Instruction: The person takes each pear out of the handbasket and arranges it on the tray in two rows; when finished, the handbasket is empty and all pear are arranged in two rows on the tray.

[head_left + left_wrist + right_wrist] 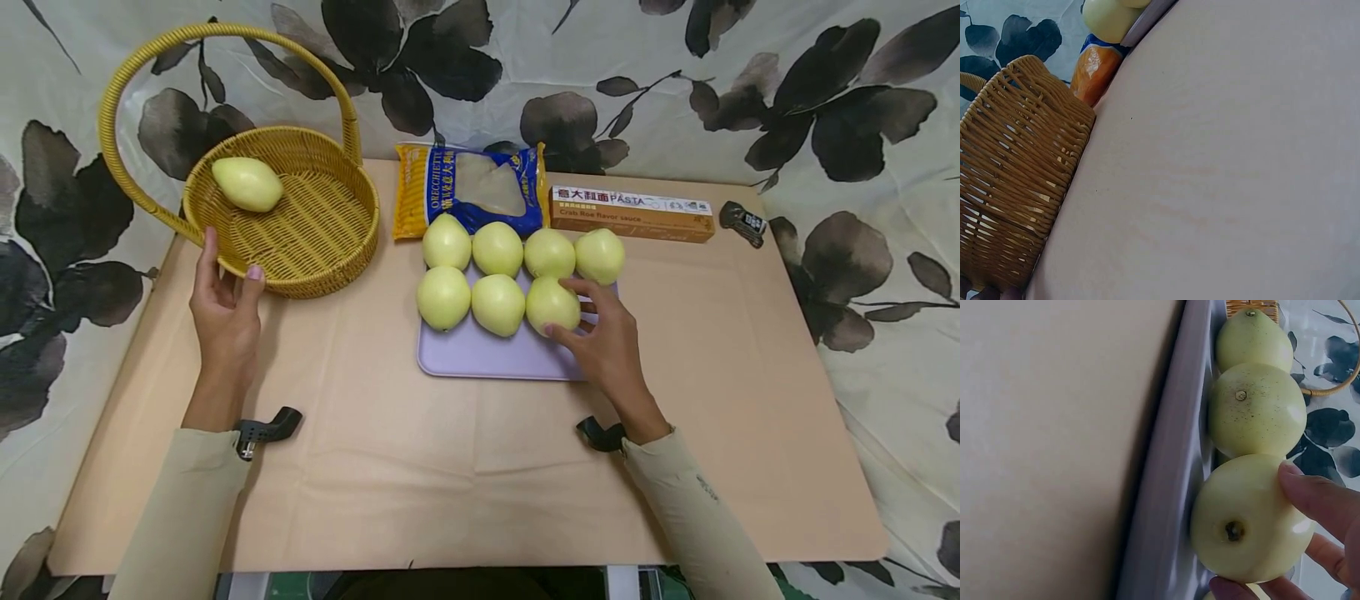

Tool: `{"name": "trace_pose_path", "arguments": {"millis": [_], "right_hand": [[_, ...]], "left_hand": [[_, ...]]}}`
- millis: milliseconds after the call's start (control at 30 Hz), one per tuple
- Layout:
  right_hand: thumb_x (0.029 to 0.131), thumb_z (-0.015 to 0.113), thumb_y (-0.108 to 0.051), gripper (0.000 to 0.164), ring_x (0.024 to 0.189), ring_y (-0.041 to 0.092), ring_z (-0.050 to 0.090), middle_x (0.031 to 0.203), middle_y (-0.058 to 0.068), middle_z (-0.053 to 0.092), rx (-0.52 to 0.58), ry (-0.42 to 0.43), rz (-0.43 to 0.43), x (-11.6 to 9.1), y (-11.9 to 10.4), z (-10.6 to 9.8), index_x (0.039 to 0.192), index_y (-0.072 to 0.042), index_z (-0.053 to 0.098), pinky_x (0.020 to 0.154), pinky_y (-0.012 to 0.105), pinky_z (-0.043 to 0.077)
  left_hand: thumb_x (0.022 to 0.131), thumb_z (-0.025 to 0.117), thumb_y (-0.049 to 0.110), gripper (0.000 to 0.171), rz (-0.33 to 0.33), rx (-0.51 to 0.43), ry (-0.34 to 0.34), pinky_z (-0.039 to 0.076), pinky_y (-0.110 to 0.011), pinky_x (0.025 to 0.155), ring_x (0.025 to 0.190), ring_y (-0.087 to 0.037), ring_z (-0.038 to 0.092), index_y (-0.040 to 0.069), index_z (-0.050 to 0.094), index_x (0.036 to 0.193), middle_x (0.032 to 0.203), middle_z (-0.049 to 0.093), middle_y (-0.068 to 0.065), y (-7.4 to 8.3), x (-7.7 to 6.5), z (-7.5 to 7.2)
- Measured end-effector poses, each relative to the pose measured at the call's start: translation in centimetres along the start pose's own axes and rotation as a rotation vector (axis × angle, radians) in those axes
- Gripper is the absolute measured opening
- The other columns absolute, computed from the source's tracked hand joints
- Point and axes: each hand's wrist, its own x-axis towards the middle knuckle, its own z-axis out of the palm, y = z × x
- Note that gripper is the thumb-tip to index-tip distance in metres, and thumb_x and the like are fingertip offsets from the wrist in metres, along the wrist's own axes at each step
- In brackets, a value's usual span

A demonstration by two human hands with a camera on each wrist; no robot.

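A yellow wicker basket [318, 275] with a tall hoop handle stands at the back left, one pale yellow-green pear [247, 184] inside it. My left hand [228, 312] holds the basket at its near left side, thumb at the rim; fingertips show low on the weave in the left wrist view. Several more pears sit in two rows on a lilac tray [495, 358]. My right hand [603, 333] grips the front row's rightmost pear [1250, 519], thumb on one side and fingers on the other. That pear is right beside its neighbour [1257, 412] over the tray.
Behind the tray lie an orange and blue pasta bag [471, 187] and a long pasta box [632, 214]. A small dark object [742, 223] rests right of the box. Patterned cloth [862, 125] rises behind the beige tabletop [420, 475].
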Motion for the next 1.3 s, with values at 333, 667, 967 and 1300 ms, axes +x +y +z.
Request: {"name": "trace_pose_path", "arguments": {"millis": [333,667,967,1300], "right_hand": [[0.083,0.094,-0.017,0.066,0.135,0.036,0.062,0.146,0.013,0.062,-0.073,0.053,-0.044,0.5,-1.3,-0.3,0.142,-0.015,0.066,0.107,0.052,0.06],[0.083,0.094,-0.024,0.066,0.138,0.021,0.057,0.144,0.007,0.065,0.062,0.097,-0.26,2.5,-7.2,0.7,0.142,-0.016,0.068,0.115,0.049,0.054],[0.086,0.092,-0.026,0.066,0.14,0.016,0.055,0.148,0.004,0.064,0.169,0.02,-0.438,4.4,-12.5,4.6,0.144,-0.013,0.065,0.115,0.032,0.051],[0.087,0.091,-0.031,0.071,0.133,0.018,0.059,0.148,0.005,0.064,0.223,-0.079,-0.542,6.4,-16.5,11.4,0.149,-0.014,0.061,0.107,0.026,0.054]], "left_hand": [[0.106,0.06,0.001,0.079,-0.005,0.016,0.002,0.033,-0.019,0.127,0.166,-0.016,0.018,0.032,0.025,0.169,0.179,0.012,0.0,0.2,-0.1,0.1],[0.106,0.059,0.002,0.078,-0.015,0.025,0.005,0.033,-0.019,0.127,0.166,-0.016,0.017,0.033,0.025,0.169,0.179,0.012,0.0,0.2,-0.1,0.0],[0.105,0.061,0.002,0.079,0.003,-0.01,-0.011,0.036,-0.02,0.126,0.166,-0.019,0.018,0.033,0.027,0.169,0.179,0.014,-0.002,-0.2,0.1,-0.1],[0.105,0.061,0.001,0.079,0.007,0.007,-0.004,0.033,-0.02,0.128,0.167,-0.02,0.016,0.031,0.026,0.169,0.179,0.012,-0.003,0.4,-0.3,0.2]]}}
